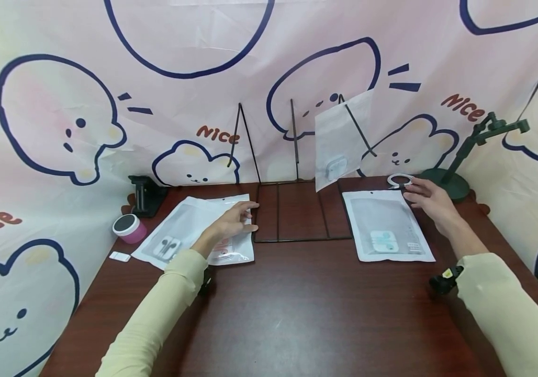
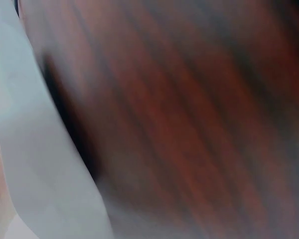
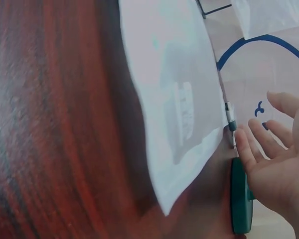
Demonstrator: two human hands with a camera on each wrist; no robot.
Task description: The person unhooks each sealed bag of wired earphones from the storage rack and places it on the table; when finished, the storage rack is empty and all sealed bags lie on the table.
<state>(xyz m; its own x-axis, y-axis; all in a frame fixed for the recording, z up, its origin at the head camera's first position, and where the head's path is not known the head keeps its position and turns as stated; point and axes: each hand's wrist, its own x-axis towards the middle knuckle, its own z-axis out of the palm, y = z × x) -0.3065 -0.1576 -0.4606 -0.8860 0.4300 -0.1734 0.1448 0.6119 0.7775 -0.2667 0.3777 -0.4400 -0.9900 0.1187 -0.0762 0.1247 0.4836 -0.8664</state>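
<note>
My left hand reaches over the clear-fronted white zip pouches at the left of the table, thumb and fingers spread apart at their right edge. One of these pouches shows white earphones on its front. In the left wrist view a pale pouch covers most of that hand. My right hand hovers at a coiled white cable, fingers slightly bent and nothing gripped, as the right wrist view shows. Left of it lies another white zip pouch with a small case printed on it.
A black wire rack stands mid-table, with one pouch hanging from its right hook. A green stand is at the back right. At the left are a black stand, a pink-and-white jar and a small white piece.
</note>
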